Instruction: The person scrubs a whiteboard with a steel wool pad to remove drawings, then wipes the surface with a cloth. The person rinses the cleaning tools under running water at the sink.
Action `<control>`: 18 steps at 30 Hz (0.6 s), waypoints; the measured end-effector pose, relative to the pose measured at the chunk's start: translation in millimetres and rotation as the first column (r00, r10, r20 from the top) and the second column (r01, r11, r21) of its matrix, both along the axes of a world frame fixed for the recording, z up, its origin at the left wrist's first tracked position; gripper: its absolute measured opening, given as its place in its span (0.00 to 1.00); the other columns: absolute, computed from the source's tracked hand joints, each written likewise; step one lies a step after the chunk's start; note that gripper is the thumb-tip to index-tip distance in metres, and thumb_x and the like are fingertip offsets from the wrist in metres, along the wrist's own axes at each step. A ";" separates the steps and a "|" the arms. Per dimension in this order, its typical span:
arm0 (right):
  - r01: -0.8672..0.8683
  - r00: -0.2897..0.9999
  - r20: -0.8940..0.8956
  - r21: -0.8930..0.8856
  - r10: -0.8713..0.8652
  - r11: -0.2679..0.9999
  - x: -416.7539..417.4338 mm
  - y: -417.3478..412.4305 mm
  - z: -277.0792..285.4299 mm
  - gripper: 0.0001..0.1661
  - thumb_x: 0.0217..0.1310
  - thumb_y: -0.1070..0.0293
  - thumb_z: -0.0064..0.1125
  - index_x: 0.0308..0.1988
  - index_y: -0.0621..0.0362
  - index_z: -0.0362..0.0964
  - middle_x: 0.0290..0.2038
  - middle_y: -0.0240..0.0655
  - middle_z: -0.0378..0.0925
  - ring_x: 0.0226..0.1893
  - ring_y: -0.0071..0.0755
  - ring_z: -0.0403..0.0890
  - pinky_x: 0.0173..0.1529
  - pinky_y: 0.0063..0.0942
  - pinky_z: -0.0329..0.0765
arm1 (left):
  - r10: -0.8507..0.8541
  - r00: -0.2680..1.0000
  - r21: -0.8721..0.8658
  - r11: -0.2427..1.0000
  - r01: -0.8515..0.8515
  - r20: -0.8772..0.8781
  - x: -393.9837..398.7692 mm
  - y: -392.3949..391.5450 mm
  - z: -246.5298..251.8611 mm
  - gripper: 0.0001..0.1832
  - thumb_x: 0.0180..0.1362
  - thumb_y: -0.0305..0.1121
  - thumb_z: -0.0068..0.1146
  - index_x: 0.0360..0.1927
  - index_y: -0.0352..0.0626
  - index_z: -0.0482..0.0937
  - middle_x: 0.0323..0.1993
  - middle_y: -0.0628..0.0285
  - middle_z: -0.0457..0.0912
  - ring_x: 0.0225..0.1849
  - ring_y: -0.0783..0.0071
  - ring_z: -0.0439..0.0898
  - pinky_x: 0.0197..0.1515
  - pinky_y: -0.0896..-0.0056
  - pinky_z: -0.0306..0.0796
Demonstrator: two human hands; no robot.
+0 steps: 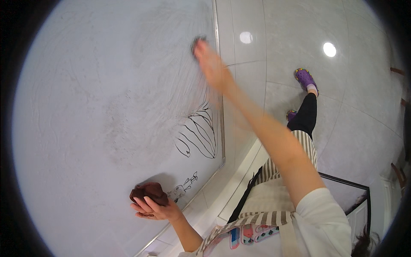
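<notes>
My left hand (155, 208) holds a bunched brown cloth (149, 192) against or just off the whiteboard (64, 135), near its lower edge; I cannot tell if they touch. With my arm stretched across, my right hand (208, 64) presses a dark wiping pad (196, 46) to the board beside its metal frame. Motion blurs this hand, and the fingers partly hide the pad. Grey smears spread over the board around the pad. Black curved marker lines (197, 135) stand below my right hand, and a small black marker drawing (184, 188) shows beside the brown cloth.
A metal frame (221, 128) edges the board, with wall tiles (247, 80) beyond it. I stand on a pale tiled floor (298, 29) in purple clogs (305, 78) and a striped apron (271, 218). A black-framed panel (345, 180) is at the lower right.
</notes>
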State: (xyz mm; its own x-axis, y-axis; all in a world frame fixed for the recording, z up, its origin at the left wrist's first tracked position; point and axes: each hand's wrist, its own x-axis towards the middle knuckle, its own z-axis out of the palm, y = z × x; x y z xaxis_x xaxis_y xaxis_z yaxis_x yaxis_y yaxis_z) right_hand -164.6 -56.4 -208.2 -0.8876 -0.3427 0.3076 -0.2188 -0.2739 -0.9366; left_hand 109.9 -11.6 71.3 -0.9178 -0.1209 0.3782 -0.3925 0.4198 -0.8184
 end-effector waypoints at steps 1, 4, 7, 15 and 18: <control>-0.002 0.998 -0.063 -0.032 0.000 0.999 -3.8 -0.7 2.6 0.25 0.64 0.73 0.39 0.60 0.60 0.61 0.65 0.42 0.58 0.67 0.43 0.54 0.70 0.34 0.51 | 0.010 1.000 0.002 1.000 -0.010 -0.008 -1.1 -1.3 -1.3 0.23 0.57 0.29 0.52 0.57 0.40 0.66 0.60 0.46 0.68 0.65 0.45 0.62 0.69 0.48 0.42; -0.237 0.970 -0.091 -0.143 0.225 0.961 12.7 10.3 46.2 0.24 0.66 0.73 0.37 0.61 0.58 0.61 0.65 0.41 0.57 0.67 0.43 0.55 0.69 0.34 0.51 | -0.013 1.000 0.001 1.000 0.013 0.001 7.7 -0.7 -1.4 0.23 0.57 0.32 0.52 0.57 0.40 0.65 0.61 0.46 0.67 0.66 0.45 0.61 0.69 0.48 0.41; -0.178 0.956 -0.246 -0.053 0.160 0.983 37.9 24.8 47.0 0.24 0.67 0.72 0.37 0.61 0.55 0.62 0.66 0.39 0.56 0.68 0.40 0.53 0.70 0.34 0.50 | 0.034 0.999 0.027 0.999 -0.035 0.030 11.3 -0.6 3.1 0.25 0.57 0.34 0.52 0.58 0.40 0.65 0.61 0.46 0.67 0.65 0.45 0.61 0.69 0.46 0.41; -0.029 0.944 -0.329 0.033 0.038 0.999 13.6 18.9 38.0 0.22 0.63 0.74 0.42 0.56 0.56 0.66 0.63 0.41 0.62 0.64 0.42 0.61 0.67 0.34 0.56 | 0.000 0.999 0.032 0.999 -0.002 0.032 5.8 3.8 5.8 0.25 0.54 0.30 0.52 0.58 0.40 0.65 0.61 0.45 0.66 0.65 0.43 0.61 0.69 0.45 0.40; 0.026 0.990 -0.135 -0.013 -0.027 1.000 -21.3 12.3 7.9 0.23 0.64 0.75 0.41 0.59 0.55 0.65 0.64 0.39 0.60 0.65 0.42 0.60 0.68 0.32 0.55 | 0.037 0.999 0.072 0.997 -0.038 0.020 5.4 5.3 4.5 0.26 0.54 0.30 0.54 0.57 0.40 0.65 0.61 0.45 0.67 0.65 0.44 0.62 0.70 0.46 0.39</control>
